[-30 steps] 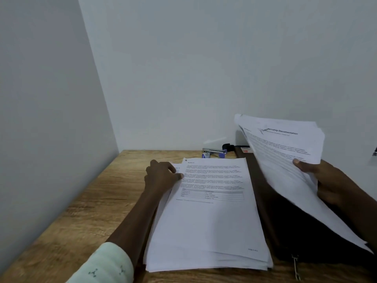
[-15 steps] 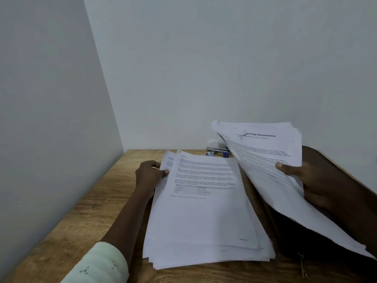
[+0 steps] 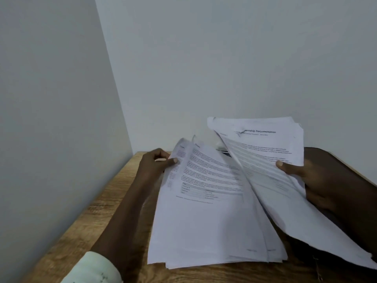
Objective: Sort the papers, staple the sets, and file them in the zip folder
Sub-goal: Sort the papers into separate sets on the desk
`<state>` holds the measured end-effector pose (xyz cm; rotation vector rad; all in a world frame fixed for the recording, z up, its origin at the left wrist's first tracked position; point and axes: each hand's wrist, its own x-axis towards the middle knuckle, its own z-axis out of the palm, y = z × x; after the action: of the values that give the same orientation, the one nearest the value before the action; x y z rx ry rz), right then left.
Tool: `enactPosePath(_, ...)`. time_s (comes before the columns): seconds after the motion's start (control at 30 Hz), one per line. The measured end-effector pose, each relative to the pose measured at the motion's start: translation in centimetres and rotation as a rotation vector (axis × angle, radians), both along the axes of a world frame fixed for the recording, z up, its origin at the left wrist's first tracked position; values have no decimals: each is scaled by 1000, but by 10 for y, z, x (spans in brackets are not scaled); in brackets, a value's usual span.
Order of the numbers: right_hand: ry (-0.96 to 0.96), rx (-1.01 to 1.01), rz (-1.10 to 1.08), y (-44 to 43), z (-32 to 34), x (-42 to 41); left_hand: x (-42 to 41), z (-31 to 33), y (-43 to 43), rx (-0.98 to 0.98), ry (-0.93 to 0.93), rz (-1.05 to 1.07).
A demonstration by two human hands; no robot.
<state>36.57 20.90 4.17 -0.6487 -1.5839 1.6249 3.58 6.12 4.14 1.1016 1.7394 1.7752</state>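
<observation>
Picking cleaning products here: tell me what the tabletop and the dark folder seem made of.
Tabletop: wood or wood-look laminate, matte; brown grain streaks show. Folder: dark, dull, perhaps leatherette or fabric; too shadowed to tell. Its zip pull looks metal.

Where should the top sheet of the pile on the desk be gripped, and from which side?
Its far-left corner, from the left. That corner of the top sheet curls up off the pile, beside where the left hand pinches the pile. The right edge runs under the bundle in the right hand; the near edge lies flat.
</observation>
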Motion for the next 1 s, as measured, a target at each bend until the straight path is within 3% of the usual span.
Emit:
enactPosePath(0.1, -102, 94, -121, 2, -8, 0, 8, 36, -5, 179, 127, 25)
enactPosePath(0.27, -152, 182, -186, 0, -17, -1, -16, 76, -28, 357, 312, 310)
enactPosePath(0.47, -47, 160, -192, 9, -6, 12, -18, 141, -66, 558, 369, 263)
enactPosePath(0.6, -48, 155, -205, 13, -2, 24, -3, 159, -60, 411, 294, 26)
enactPosePath(0.77, 126, -64, -122, 17, 7, 53, -22, 120, -33, 87, 20, 167)
enactPosePath(0.83, 124, -76, -97, 16, 10, 56, -23, 93, -24, -39, 11, 145)
enactPosePath(1.0, 171, -83, -64, 8, 15, 46, -26, 78, -20, 13, 89, 322)
